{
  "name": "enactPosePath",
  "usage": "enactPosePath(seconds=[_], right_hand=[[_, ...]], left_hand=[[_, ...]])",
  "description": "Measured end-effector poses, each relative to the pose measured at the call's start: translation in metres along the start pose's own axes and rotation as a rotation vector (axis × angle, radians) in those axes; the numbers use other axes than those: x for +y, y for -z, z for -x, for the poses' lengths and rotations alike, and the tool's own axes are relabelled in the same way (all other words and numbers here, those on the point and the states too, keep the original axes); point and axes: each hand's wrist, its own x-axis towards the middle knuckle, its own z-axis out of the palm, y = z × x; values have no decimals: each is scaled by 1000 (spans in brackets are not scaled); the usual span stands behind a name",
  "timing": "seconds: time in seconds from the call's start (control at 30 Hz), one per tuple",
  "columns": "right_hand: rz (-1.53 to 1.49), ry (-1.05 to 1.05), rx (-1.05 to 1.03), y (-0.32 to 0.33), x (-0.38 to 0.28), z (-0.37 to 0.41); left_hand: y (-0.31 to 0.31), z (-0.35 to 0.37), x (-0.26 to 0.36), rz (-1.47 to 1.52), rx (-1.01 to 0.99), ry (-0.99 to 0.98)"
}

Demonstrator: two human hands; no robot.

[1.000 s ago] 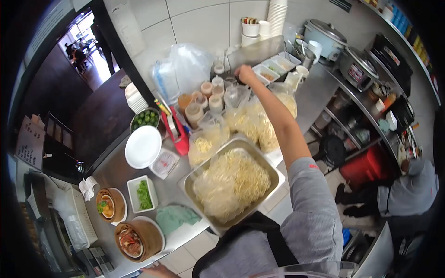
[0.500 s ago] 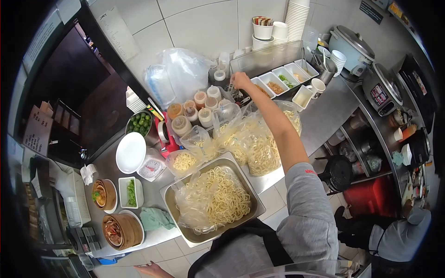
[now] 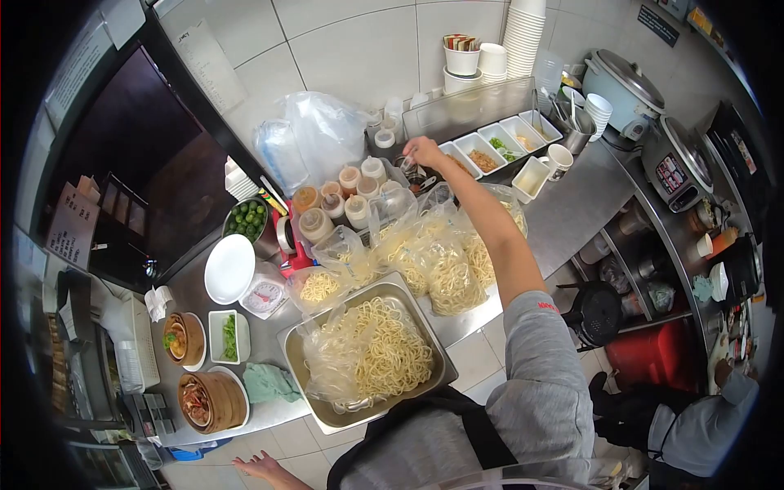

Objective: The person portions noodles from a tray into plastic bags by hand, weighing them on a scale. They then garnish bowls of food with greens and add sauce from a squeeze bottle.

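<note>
My right hand (image 3: pixel 422 151) reaches over the back of the counter, left of a row of white topping trays (image 3: pixel 480 159). Its fingers are pinched together above a dark container (image 3: pixel 419 178) that holds small items; what they grip is too small to make out. Low at the left, beyond the counter's front edge, my left hand (image 3: pixel 259 466) is stretched out with its fingers apart and nothing in it. Between my arms, a steel pan (image 3: pixel 441 376) holds loose noodles (image 3: pixel 396 351) and a clear plastic bag (image 3: pixel 331 363). Several bagged noodles (image 3: pixel 453 282) lie behind it.
Sauce bottles (image 3: pixel 314 224) crowd behind the noodles. Toward the left are a scale (image 3: pixel 264 296), white bowls (image 3: pixel 230 269), a bowl of green limes (image 3: pixel 247 219), a green cloth (image 3: pixel 269 382) and bamboo steamers (image 3: pixel 214 402). Another person (image 3: pixel 694 425) stands at far right.
My left hand has risen a little and its fingers show more spread. The right hand has shifted only slightly, still over the dark container.
</note>
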Motion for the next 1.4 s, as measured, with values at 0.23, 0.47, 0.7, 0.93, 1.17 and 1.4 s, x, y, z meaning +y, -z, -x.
enactPosePath(seconds=[0.23, 0.47, 0.7, 0.93, 1.17, 1.4], right_hand=[[-389, -338, 160, 23, 25, 1], [-414, -227, 210, 42, 14, 21], [-428, -104, 209, 41, 19, 22], [-408, -88, 239, 36, 23, 23], [-646, -432, 242, 37, 31, 29], [-862, -327, 147, 40, 75, 35]], left_hand=[[-8, 11, 8, 19, -10, -9], [-27, 28, 19, 56, 25, 29], [-34, 42, 23, 32, 15, 18], [-34, 43, 21, 32, 31, 16], [-29, 35, 18, 56, 26, 37], [-3, -4, 1, 70, -1, 42]])
